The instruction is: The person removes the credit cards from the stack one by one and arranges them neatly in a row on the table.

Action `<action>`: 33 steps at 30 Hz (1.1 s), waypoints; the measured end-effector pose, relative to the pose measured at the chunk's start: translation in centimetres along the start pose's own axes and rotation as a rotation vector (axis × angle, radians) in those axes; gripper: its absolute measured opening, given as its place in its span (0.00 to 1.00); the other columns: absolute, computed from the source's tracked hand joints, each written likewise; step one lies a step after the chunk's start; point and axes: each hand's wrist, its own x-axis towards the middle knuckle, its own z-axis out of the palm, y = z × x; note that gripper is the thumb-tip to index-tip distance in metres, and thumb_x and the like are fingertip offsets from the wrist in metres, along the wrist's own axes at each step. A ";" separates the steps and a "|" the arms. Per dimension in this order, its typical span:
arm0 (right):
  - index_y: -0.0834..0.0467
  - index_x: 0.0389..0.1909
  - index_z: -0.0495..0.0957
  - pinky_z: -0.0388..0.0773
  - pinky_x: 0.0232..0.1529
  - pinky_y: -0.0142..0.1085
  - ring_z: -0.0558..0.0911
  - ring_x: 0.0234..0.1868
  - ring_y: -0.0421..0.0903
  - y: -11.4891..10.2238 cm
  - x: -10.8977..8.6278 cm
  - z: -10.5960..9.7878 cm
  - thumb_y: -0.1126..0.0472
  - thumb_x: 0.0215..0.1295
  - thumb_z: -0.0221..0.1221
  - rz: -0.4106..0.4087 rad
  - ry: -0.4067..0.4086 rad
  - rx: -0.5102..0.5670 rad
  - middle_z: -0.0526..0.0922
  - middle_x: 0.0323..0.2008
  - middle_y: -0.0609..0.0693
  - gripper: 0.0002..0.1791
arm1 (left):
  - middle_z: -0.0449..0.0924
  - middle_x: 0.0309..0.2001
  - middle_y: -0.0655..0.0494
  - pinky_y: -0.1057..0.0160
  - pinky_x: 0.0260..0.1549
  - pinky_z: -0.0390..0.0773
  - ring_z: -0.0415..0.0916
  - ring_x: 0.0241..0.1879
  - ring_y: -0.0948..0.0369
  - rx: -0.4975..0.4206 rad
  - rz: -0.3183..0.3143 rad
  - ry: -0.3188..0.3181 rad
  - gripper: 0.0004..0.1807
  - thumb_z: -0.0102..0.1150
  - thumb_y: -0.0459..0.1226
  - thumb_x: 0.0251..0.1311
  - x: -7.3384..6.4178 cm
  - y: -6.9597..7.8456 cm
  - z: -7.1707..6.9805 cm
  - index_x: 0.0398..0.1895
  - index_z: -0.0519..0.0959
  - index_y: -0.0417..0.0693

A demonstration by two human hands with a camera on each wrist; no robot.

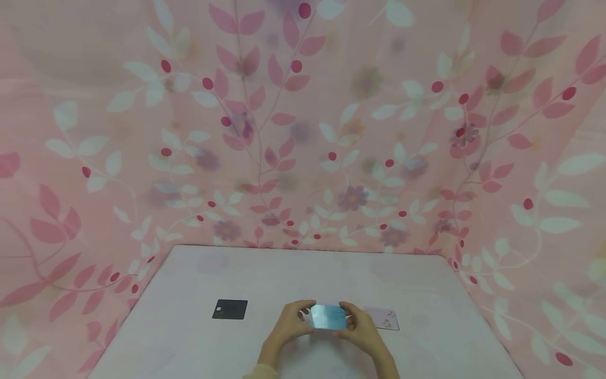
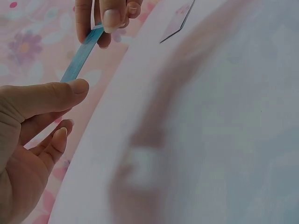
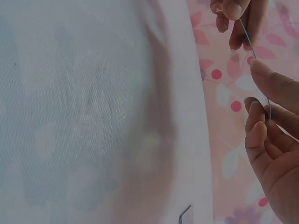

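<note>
A light-blue, shiny card (image 1: 328, 317) is held up above the table, its face catching the light. My left hand (image 1: 292, 320) pinches its left end between thumb and fingers. At the opposite end, my right hand (image 1: 362, 327) pinches it the same way. From the left wrist, the card (image 2: 80, 56) shows as a narrow slanted strip between both hands. Almost edge-on in the right wrist view, the card (image 3: 247, 39) looks like a thin line. A black card (image 1: 230, 309) with a small chip lies left of my left hand. Just beyond my right hand lies a pale pink patterned card (image 1: 385, 318), partly hidden by it.
The white table (image 1: 189, 273) carries the two other cards, one on either side of my hands. Pink floral fabric (image 1: 303, 131) hangs behind it and along both sides. My arms cast blurred shadows on the tabletop.
</note>
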 end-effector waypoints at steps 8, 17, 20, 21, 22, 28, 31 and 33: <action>0.73 0.54 0.70 0.74 0.28 0.28 0.76 0.31 0.42 -0.6 1.1 2.2 0.70 0.41 0.70 -0.051 -0.024 -0.013 0.78 0.41 0.60 0.35 | 0.80 0.46 0.47 0.65 0.35 0.75 0.75 0.40 0.56 0.010 -0.098 0.009 0.34 0.71 0.30 0.34 -1.4 -0.8 -1.8 0.53 0.75 0.36; 0.75 0.53 0.69 0.73 0.27 0.27 0.78 0.33 0.48 -0.7 2.8 4.9 0.69 0.44 0.70 -0.151 -0.043 -0.024 0.78 0.41 0.60 0.33 | 0.78 0.46 0.44 0.64 0.36 0.76 0.74 0.40 0.53 0.036 -0.130 0.018 0.36 0.71 0.29 0.34 -2.0 -2.4 -4.1 0.55 0.73 0.32; 0.75 0.53 0.69 0.73 0.27 0.27 0.78 0.33 0.50 -0.8 3.3 5.6 0.69 0.44 0.70 -0.172 -0.048 -0.028 0.78 0.41 0.61 0.33 | 0.78 0.45 0.45 0.64 0.35 0.76 0.75 0.39 0.54 0.052 -0.139 0.019 0.36 0.72 0.29 0.34 -2.1 -2.7 -4.7 0.55 0.73 0.33; 0.75 0.53 0.69 0.73 0.27 0.27 0.78 0.33 0.50 -0.8 3.4 5.8 0.69 0.44 0.70 -0.171 -0.051 -0.024 0.78 0.41 0.61 0.33 | 0.78 0.45 0.44 0.64 0.34 0.75 0.75 0.39 0.54 0.058 -0.140 0.017 0.36 0.72 0.29 0.33 -2.2 -2.8 -4.9 0.54 0.73 0.33; 0.75 0.53 0.69 0.73 0.27 0.27 0.78 0.33 0.50 -0.9 3.5 6.0 0.68 0.44 0.70 -0.171 -0.053 -0.020 0.78 0.41 0.61 0.34 | 0.78 0.45 0.44 0.64 0.34 0.76 0.75 0.39 0.53 0.065 -0.136 0.017 0.36 0.72 0.29 0.33 -2.2 -2.9 -5.2 0.54 0.73 0.33; 0.74 0.54 0.69 0.73 0.29 0.27 0.77 0.34 0.46 -0.9 4.1 7.1 0.65 0.45 0.70 -0.148 -0.063 -0.024 0.78 0.43 0.60 0.35 | 0.79 0.42 0.45 0.62 0.32 0.76 0.75 0.37 0.55 0.083 -0.034 0.030 0.33 0.71 0.31 0.34 -2.4 -3.6 -6.4 0.51 0.75 0.32; 0.73 0.55 0.69 0.73 0.31 0.27 0.77 0.34 0.43 -0.9 4.3 7.5 0.65 0.46 0.70 -0.149 -0.061 -0.032 0.78 0.43 0.59 0.35 | 0.79 0.41 0.45 0.63 0.31 0.76 0.75 0.35 0.56 0.099 0.032 0.049 0.31 0.71 0.31 0.34 -2.5 -4.1 -6.8 0.49 0.75 0.32; 0.73 0.55 0.69 0.73 0.32 0.27 0.76 0.34 0.42 -0.9 4.4 7.8 0.65 0.46 0.70 -0.153 -0.060 -0.034 0.78 0.44 0.59 0.35 | 0.79 0.42 0.44 0.62 0.32 0.76 0.75 0.36 0.55 0.108 0.027 0.047 0.31 0.71 0.30 0.34 -2.5 -4.2 -7.1 0.49 0.75 0.32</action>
